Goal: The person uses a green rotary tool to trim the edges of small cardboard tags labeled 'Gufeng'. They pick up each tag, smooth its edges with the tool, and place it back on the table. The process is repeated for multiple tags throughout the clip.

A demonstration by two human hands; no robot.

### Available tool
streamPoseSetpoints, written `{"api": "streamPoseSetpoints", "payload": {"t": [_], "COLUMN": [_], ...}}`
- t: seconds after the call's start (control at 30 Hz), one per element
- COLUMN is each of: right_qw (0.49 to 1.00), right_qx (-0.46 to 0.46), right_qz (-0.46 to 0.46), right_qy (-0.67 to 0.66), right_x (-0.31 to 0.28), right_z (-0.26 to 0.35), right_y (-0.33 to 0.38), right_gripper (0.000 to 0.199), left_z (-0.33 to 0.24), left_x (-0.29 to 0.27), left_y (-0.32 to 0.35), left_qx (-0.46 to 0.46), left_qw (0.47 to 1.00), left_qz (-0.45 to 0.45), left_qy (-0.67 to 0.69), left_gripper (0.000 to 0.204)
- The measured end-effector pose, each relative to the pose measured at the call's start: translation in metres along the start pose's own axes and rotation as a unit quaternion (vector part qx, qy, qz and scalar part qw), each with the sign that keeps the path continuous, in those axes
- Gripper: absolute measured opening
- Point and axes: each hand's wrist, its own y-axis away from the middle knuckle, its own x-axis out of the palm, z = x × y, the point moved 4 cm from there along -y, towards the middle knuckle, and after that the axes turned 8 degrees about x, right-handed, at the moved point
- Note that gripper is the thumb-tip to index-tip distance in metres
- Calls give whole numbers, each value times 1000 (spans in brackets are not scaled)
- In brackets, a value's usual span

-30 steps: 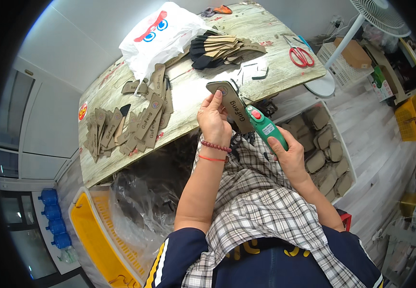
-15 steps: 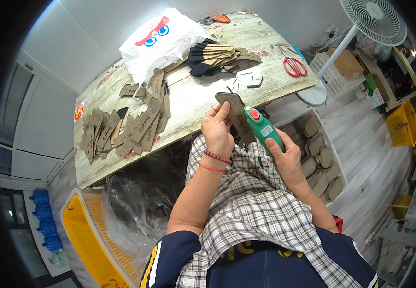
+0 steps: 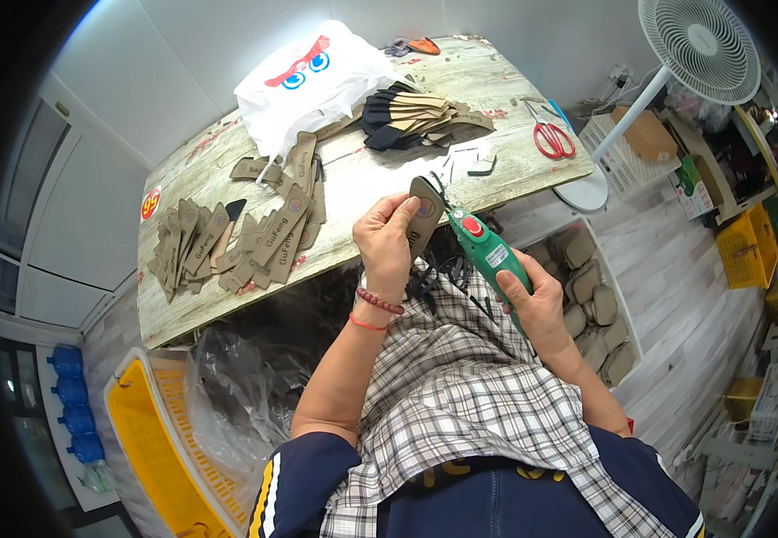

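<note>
My left hand [image 3: 385, 240] pinches a brown fabric strap piece [image 3: 423, 215] with dark print and a rounded tip, near the table's front edge. My right hand [image 3: 534, 300] is wrapped round green electric scissors [image 3: 487, 250] with a red button. The cutting head is right beside the strap piece's edge; whether it touches cannot be made out. A thin dark sliver shows by the tip. Dark trimmed strips [image 3: 457, 271] lie on my checked apron [image 3: 460, 377]. Several similar strap pieces [image 3: 268, 235] are heaped on the table's left half.
On the worn wooden table [image 3: 335, 260] are a white plastic bag [image 3: 317, 81], a stack of black and tan pieces [image 3: 407, 118] and red-handled scissors [image 3: 554, 140]. A yellow basket [image 3: 160, 448] stands at left, a bin of brown pads [image 3: 606, 305] at right, a fan [image 3: 701, 40] at back right.
My left hand has moved left with the strap piece, and the piece has turned. The electric scissors have shifted slightly down, their head now at the strap's upper right edge. The view has shifted slightly.
</note>
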Motion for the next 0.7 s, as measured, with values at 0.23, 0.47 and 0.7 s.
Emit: {"api": "streamPoseSetpoints", "payload": {"t": [0.23, 0.47, 0.7], "right_qw": [1000, 999, 1000], "right_qx": [-13, -6, 15], "right_qz": [14, 37, 18], "right_qy": [8, -1, 14], "right_x": [9, 21, 15], "right_z": [8, 21, 8], "right_y": [1, -2, -3], "right_gripper": [47, 43, 42], "left_z": [-14, -22, -50], "left_x": [-8, -18, -145], "left_y": [2, 6, -60], "left_qx": [27, 22, 18], "left_qw": [993, 986, 964], "left_qz": [64, 118, -24], "left_qy": [-94, -112, -265], "left_gripper": [12, 10, 18]}}
